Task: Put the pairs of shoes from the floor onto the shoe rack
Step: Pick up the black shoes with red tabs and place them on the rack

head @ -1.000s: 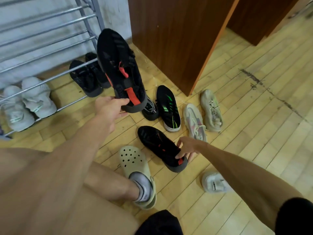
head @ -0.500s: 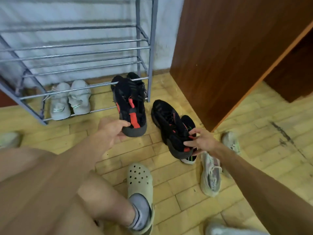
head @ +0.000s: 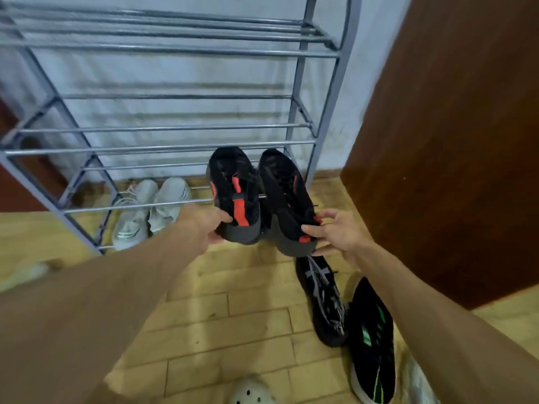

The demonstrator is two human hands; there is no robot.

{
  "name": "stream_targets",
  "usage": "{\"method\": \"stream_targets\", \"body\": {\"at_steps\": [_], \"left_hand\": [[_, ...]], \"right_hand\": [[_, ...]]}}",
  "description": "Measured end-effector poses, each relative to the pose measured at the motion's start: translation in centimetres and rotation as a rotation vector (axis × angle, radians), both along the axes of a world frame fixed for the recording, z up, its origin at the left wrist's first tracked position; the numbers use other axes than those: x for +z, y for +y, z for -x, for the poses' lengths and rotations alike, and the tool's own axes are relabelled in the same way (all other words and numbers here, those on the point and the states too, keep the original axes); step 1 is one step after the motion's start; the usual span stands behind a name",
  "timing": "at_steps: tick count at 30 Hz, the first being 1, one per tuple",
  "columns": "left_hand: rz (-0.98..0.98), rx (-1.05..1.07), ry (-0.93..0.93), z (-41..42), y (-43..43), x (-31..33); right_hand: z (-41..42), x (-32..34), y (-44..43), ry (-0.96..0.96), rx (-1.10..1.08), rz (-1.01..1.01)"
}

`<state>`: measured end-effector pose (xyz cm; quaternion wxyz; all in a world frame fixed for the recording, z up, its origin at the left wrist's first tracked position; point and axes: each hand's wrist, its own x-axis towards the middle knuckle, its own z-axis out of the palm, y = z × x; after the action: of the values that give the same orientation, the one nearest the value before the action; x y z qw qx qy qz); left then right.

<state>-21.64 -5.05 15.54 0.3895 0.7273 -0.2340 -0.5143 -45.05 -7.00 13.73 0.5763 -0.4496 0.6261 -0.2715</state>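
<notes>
two black shoes, two hands

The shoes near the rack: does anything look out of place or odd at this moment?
Nothing looks damaged. Two black shoes lie loose on the floor by the wooden panel, not yet on the shoe rack. The left hand and right hand each hold one black-and-red shoe at the rack's lower right.

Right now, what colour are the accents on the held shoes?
Red-orange accents on the black shoes, clearest in the head view.
</notes>
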Motion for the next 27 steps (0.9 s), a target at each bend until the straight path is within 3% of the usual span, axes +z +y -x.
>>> {"method": "stream_targets", "body": {"at_steps": [5,15,22,27], "left_hand": [[0.064,0.040,-0.040,-1.8,-5.6,-1.4],[0.121,0.070,0.059,-1.5,-10.3,-4.4],[0.152,0.021,0.057,-0.6,-9.3,-4.1],[0.151,0.027,-0.019,1.1,-7.4,-2.7]], "right_hand": [[-2.0,-1.6,-6.5,0.040,-0.048,0.044],[-4.9,-5.1,-12.9,0.124,-0.148,0.147],[-5.2,-4.8,-12.3,0.109,-0.106,0.098],[-3.1,-3.6,-9.2,0.330,0.049,0.099]]}}
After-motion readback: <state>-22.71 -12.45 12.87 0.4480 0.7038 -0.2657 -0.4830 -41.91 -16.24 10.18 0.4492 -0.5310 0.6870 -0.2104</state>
